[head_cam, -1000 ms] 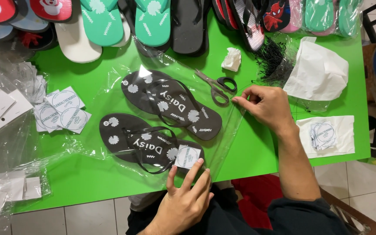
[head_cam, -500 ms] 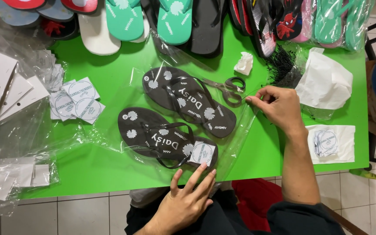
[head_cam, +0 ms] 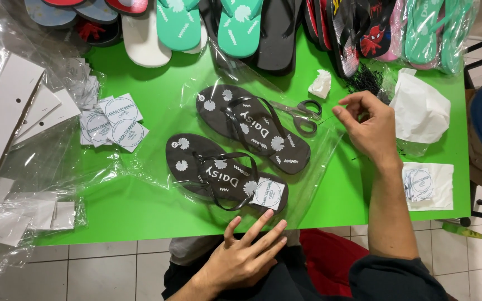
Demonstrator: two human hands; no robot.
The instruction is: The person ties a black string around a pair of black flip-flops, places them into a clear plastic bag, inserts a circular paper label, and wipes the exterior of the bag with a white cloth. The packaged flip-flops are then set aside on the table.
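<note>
A pair of black flip-flops with white daisy prints lies on a clear plastic bag [head_cam: 319, 167] on the green table [head_cam: 140, 206]. The upper flip-flop [head_cam: 252, 127] is angled toward the scissors. The lower flip-flop [head_cam: 218, 173] carries a white square tag [head_cam: 267, 193] at its heel. My left hand [head_cam: 246, 256] rests at the table's near edge with its fingers spread and the fingertips just below that tag. To the right of the scissors my right hand [head_cam: 366, 131] hovers, thumb and forefinger pinched on a thin black strand [head_cam: 326, 118].
Grey-handled scissors [head_cam: 302, 114] lie beside the upper flip-flop. White round-printed tags [head_cam: 115, 125] and cardboard cards [head_cam: 12, 120] sit at left. Rows of coloured flip-flops [head_cam: 241, 28] line the far edge. A white bag [head_cam: 417, 108], black fasteners [head_cam: 364, 81] and more tags [head_cam: 425, 184] are at right.
My right hand has drawn away to the right from the upper flip-flop's heel. My left hand has slid back off the tag toward the table edge.
</note>
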